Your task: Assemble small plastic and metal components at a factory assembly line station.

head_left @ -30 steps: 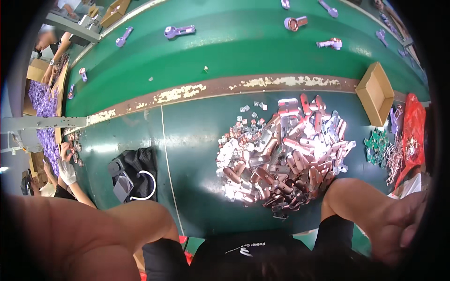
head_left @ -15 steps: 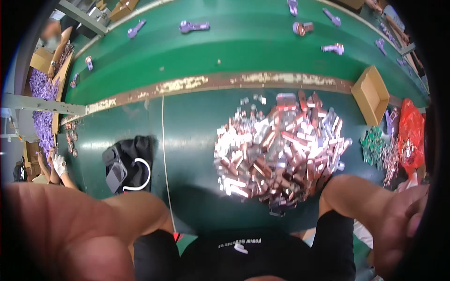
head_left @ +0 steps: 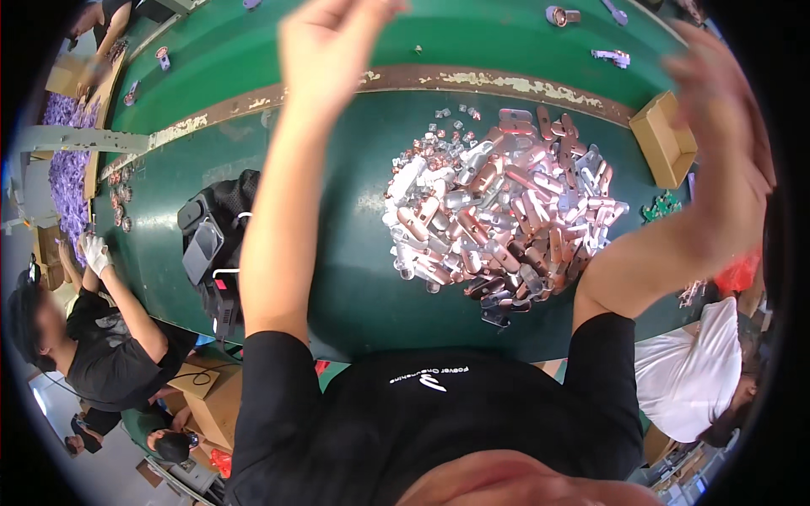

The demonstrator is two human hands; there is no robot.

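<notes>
My left hand (head_left: 333, 55) is raised over the green belt (head_left: 489, 46) at the far side. Its fingers are partly cut off by the upper edge and smeared, so their grip does not show. My right hand (head_left: 713, 97) is up at the right, above the open cardboard box (head_left: 666, 156), also blurred; whether it holds anything cannot be made out. Between my forearms, on the dark green table (head_left: 350, 253), lies a heap of shiny pink, copper and silver oblong casings (head_left: 515, 223). Small glinting pieces (head_left: 430, 148) lie at its far left edge. Neither hand touches the heap.
Purple handled parts (head_left: 612, 57) lie on the belt. A black bag with dark devices (head_left: 207, 236) sits left of my left arm. Small green parts (head_left: 661, 207) and a red plastic bag (head_left: 738, 274) are at the right. Co-workers (head_left: 110, 329) sit at the left and right.
Both my hands have swung from low near the camera up and away, the left over the belt, the right toward the cardboard box. The view has tilted, showing more of the co-workers.
</notes>
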